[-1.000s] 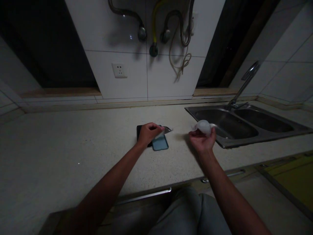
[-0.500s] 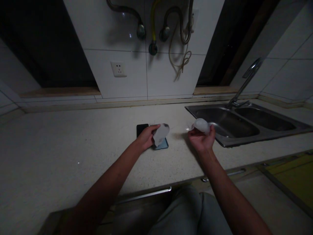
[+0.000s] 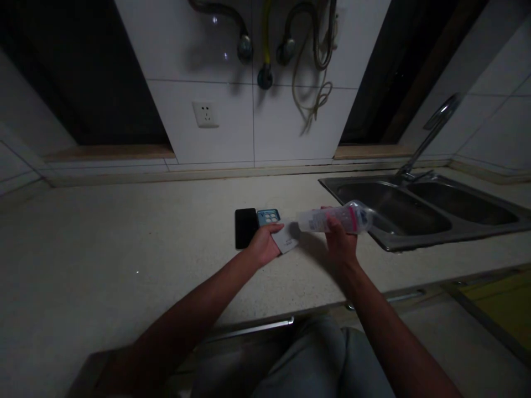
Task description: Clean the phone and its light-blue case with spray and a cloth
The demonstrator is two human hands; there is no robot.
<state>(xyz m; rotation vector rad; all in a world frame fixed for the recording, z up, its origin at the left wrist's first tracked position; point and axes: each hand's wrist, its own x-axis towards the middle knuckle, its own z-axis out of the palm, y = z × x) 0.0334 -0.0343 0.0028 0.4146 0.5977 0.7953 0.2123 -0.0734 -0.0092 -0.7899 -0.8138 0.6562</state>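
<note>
My left hand (image 3: 265,246) is closed on the edge of a pale flat card (image 3: 286,239), which has faint print and a dark round patch, perhaps a shadow. In my right hand (image 3: 342,243) lies a clear plastic package (image 3: 332,218) with a pink band, its narrower end towards the card. Whether the package is a bottle or a bag I cannot tell. Just beyond my left hand, a black smartphone (image 3: 245,228) rests on the counter. Beside it is a blue phone case (image 3: 269,216) with camera holes, partly covered by my hand and the card.
The speckled white countertop (image 3: 166,232) runs along a tiled wall. To the right is a steel double sink (image 3: 388,243) with a tall faucet (image 3: 429,135). Hoses (image 3: 265,38) and a socket (image 3: 206,114) are on the wall. A drawer handle (image 3: 253,329) juts out below the front edge.
Both hands have come closer together. The right hand has turned the plastic package lengthwise, showing its pink band. The card has shifted right, uncovering more of the smartphone and phone case.
</note>
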